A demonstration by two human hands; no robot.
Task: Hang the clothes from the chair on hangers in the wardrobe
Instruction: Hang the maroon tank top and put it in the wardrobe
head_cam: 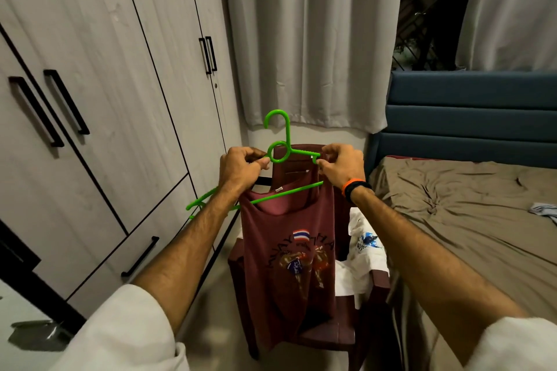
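While the left hand (pixel 241 167) grips the green hanger (pixel 278 153), the right hand (pixel 340 166) pinches the maroon tank top's (pixel 286 265) strap. Both hang above the chair (pixel 328 337).

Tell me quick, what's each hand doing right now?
Left hand: grips the hanger by its ring.
Right hand: pinches the top strap at the hanger arm.

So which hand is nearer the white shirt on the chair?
Right. The right hand pinches the green hanger up above the white shirt, on its side; the left hand grips the hanger's ring farther off, across the maroon top.
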